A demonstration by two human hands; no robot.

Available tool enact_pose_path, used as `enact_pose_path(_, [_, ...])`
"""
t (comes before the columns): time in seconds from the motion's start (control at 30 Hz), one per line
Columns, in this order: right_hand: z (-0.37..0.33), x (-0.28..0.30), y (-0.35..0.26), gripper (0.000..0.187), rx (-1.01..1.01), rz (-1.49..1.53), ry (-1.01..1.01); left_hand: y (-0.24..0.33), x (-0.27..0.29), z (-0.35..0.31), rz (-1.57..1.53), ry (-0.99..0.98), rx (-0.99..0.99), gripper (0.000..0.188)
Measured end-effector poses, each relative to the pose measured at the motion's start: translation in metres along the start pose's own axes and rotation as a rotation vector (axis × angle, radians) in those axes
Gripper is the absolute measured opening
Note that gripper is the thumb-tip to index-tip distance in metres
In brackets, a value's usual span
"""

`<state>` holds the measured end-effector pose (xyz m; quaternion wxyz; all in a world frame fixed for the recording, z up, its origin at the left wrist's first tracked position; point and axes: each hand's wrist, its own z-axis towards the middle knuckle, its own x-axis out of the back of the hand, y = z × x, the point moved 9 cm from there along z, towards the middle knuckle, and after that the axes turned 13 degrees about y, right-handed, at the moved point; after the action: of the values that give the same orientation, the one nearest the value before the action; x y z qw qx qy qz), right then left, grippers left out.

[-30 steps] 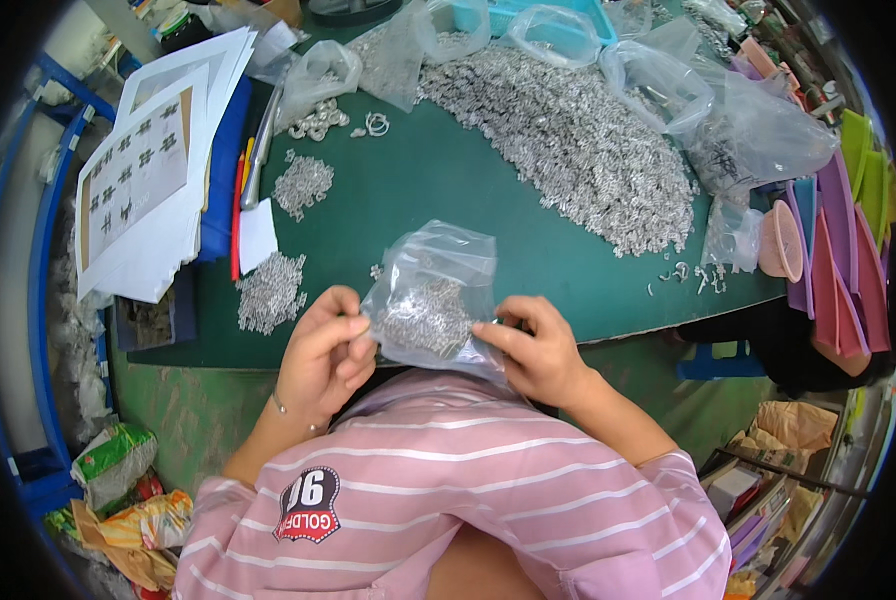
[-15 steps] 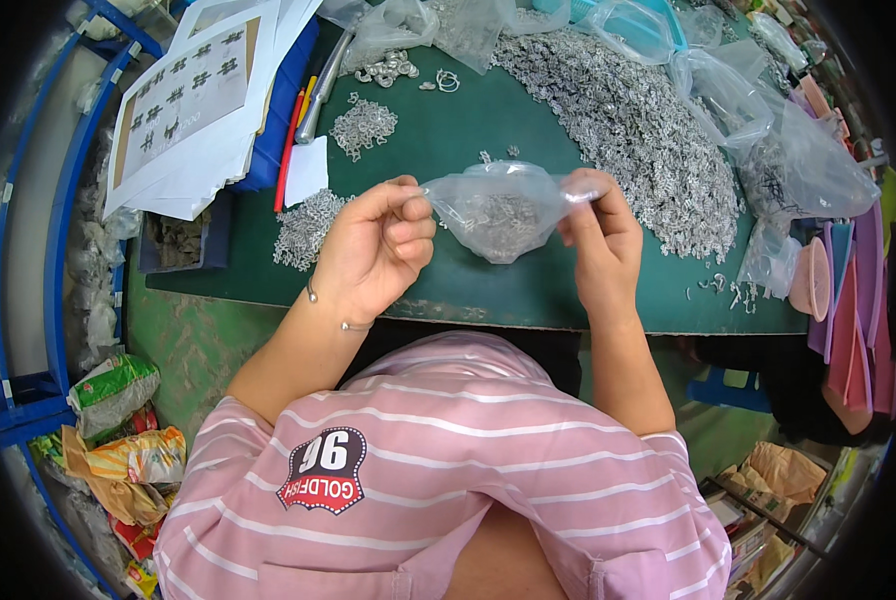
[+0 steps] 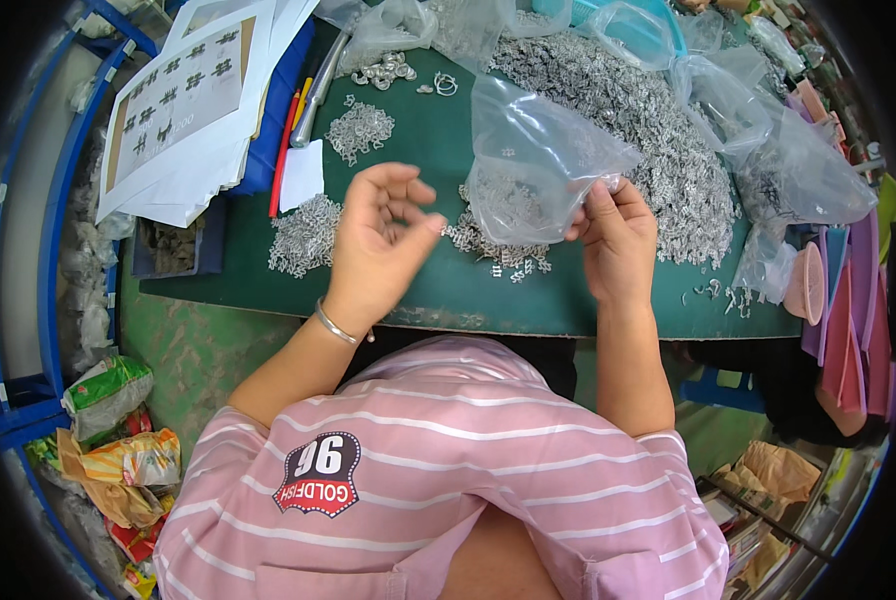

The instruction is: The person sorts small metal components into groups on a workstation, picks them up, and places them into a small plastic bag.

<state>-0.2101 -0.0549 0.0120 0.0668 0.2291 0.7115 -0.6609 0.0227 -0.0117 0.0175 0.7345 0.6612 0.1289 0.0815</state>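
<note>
My right hand [image 3: 616, 232] pinches the lower right corner of a clear plastic bag [image 3: 558, 135], thumb against fingers. The bag spreads up and to the left, its sheer film lying over part of a small heap of silver metal pieces [image 3: 483, 238]. Some of those pieces lie loose on the green table in front of the heap. Through the film I cannot tell which pieces are inside the bag. My left hand [image 3: 383, 235] is raised left of the heap, apart from the bag, its fingers loosely bent and spread, with nothing visibly held.
A big mound of metal pieces [image 3: 658, 160] covers the table's right side, beside filled clear bags [image 3: 798, 165] and a turquoise basket [image 3: 658, 20]. Smaller piles [image 3: 306, 236] lie left, near a red pencil [image 3: 285, 155], a metal-handled tool [image 3: 320, 95] and printed sheets [image 3: 183, 100].
My left hand has let go of the bag and drawn back a little. The bag has swung up and rightward in my right hand, and loose metal pieces now show on the table below it.
</note>
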Motion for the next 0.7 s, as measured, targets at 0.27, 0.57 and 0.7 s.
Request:
enact_pose_path(0.27, [-0.042,-0.014,-0.067,0.042,0.663,-0.078,0.161,0.017,-0.02,0.034,0.352,-0.031,-0.126,0.032])
enact_pose_path(0.57, [-0.092,-0.083,-0.089,0.01,1.381,-1.411,-0.443,0.075,-0.049,0.013,0.019,-0.148,-0.026,0.036])
enact_pose_path(0.7, [-0.122,-0.071,-0.108,0.006,1.083,-1.338,-0.857,0.15,-0.049,-0.042,0.242,-0.319,-0.834,0.044])
